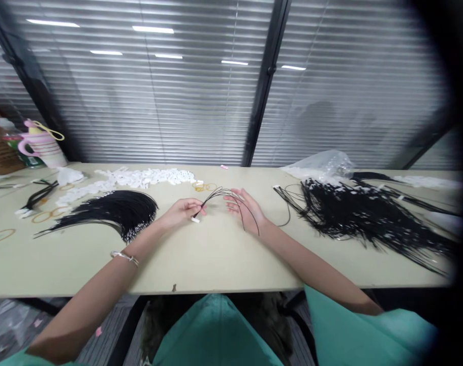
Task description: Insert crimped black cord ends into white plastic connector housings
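Note:
In front of me, my left hand [185, 211] pinches a thin black wire harness [216, 192] close to its small white connector [195, 219]. The loose wires arch over to the right and droop across my right hand [247, 209], whose fingers are spread and do not close on them. Left of my left hand lies a fanned bundle of black wires [117, 208] with bare-looking tips at one end. A large heap of black wire harnesses [353, 208] with white connectors spreads to the right of my right hand.
White small parts [151, 177] lie strewn along the back of the table [216, 264]. Rubber bands [42, 217] lie at the left, near a pink-handled cup [46, 147] and a cardboard box [0, 145]. A clear plastic bag [325, 163] sits behind the heap.

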`<state>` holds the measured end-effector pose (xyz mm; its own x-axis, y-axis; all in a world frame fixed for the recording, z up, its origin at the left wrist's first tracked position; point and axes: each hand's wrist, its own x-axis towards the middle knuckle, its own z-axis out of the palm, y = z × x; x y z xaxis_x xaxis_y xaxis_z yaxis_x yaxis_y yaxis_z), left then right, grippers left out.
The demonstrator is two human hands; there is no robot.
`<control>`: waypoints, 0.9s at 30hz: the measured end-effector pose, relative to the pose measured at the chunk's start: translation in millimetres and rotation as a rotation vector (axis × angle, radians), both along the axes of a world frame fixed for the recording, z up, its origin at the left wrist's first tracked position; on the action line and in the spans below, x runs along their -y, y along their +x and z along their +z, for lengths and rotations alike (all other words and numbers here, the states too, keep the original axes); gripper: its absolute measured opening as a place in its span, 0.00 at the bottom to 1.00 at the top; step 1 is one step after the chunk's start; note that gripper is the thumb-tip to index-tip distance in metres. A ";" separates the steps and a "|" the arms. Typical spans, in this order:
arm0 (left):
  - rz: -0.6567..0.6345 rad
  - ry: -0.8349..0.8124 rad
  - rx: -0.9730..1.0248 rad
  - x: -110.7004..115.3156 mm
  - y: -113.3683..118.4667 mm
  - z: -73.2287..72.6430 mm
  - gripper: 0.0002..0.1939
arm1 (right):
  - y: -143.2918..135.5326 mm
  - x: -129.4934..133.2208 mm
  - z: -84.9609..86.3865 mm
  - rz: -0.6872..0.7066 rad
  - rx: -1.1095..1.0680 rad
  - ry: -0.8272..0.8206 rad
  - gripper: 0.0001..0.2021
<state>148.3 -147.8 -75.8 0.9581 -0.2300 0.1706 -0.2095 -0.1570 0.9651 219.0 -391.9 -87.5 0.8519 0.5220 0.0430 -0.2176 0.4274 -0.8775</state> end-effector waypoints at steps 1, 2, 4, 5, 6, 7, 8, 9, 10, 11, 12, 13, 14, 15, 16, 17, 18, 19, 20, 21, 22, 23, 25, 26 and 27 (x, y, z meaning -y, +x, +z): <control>0.004 -0.032 -0.005 -0.2 0.2 -0.7 0.18 | 3.5 1.3 -2.3 -0.003 -0.081 0.069 0.16; 0.007 -0.058 -0.003 0.0 0.3 -1.1 0.18 | 7.2 2.7 -4.8 -0.005 -0.162 0.126 0.14; 0.009 -0.094 0.005 1.2 -0.2 -1.0 0.17 | 13.4 4.6 -9.9 0.003 -0.291 0.201 0.12; 0.009 -0.108 0.009 2.2 -0.7 -0.5 0.17 | 15.4 4.8 -12.1 0.016 -0.334 0.214 0.12; 0.009 -0.121 0.014 3.3 -1.4 0.3 0.16 | 16.5 4.3 -13.7 0.037 -0.358 0.218 0.11; 0.011 -0.135 0.020 4.5 -2.3 1.4 0.16 | 16.9 3.4 -14.8 0.057 -0.361 0.218 0.10; 0.018 -0.154 0.028 5.5 -3.1 2.8 0.16 | 16.9 2.3 -15.4 0.065 -0.349 0.211 0.09; 0.029 -0.178 0.036 6.4 -4.0 4.2 0.17 | 16.7 1.1 -15.6 0.047 -0.321 0.184 0.08; 0.041 -0.203 0.042 7.1 -4.7 5.6 0.17 | 16.4 0.2 -15.6 0.003 -0.284 0.138 0.08; 0.052 -0.229 0.045 7.6 -5.4 7.0 0.17 | 16.2 -0.5 -15.5 -0.058 -0.245 0.082 0.07; 0.061 -0.254 0.049 7.9 -5.9 8.2 0.17 | 15.8 -0.8 -15.2 -0.123 -0.209 0.022 0.07; 0.066 -0.275 0.052 8.2 -6.4 9.1 0.17 | 15.0 -1.1 -14.8 -0.179 -0.175 -0.035 0.06; 0.070 -0.291 0.053 8.5 -6.8 9.8 0.16 | 13.4 -1.5 -14.1 -0.211 -0.145 -0.080 0.06; 0.070 -0.300 0.050 8.8 -7.2 10.2 0.16 | 10.7 -2.4 -13.1 -0.216 -0.119 -0.111 0.07; 0.066 -0.307 0.043 9.3 -7.6 10.5 0.16 | 6.7 -4.1 -11.8 -0.199 -0.099 -0.132 0.08; 0.057 -0.311 0.033 10.0 -8.0 10.6 0.16 | 1.4 -6.7 -10.3 -0.157 -0.060 -0.161 0.10; 0.042 -0.310 0.021 10.9 -8.6 10.6 0.16 | -4.8 -10.2 -8.7 -0.093 -0.013 -0.193 0.12; 0.023 -0.307 0.011 12.0 -9.4 10.6 0.16 | -11.5 -14.2 -7.2 -0.013 0.044 -0.229 0.14; 0.002 -0.299 0.003 13.2 -10.2 10.7 0.15 | -18.1 -18.5 -6.0 0.094 0.150 -0.275 0.16; -0.022 -0.283 -0.002 14.5 -11.2 11.0 0.15 | -24.1 -22.5 -5.3 0.166 0.234 -0.310 0.18; -0.041 -0.263 0.000 15.7 -12.2 11.2 0.14 | -28.9 -25.9 -5.0 0.218 0.311 -0.334 0.18; -0.054 -0.242 0.005 16.7 -13.1 11.5 0.14 | -32.2 -28.2 -5.1 0.256 0.376 -0.350 0.17; -0.052 -0.220 0.013 18.3 -14.5 11.9 0.14 | -34.4 -29.5 -5.6 0.285 0.439 -0.362 0.16; -0.040 -0.222 0.012 18.7 -14.7 11.9 0.14 | -33.8 -28.6 -5.5 0.287 0.451 -0.367 0.16; -0.024 -0.229 0.009 18.8 -14.5 11.7 0.13 | -32.6 -27.0 -5.1 0.280 0.456 -0.375 0.16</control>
<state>133.8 -166.7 -64.1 0.9512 -0.2069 0.2290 -0.2188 0.0711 0.9732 186.4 -364.9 -92.6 0.6206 0.7716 0.1396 0.1530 0.0555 -0.9867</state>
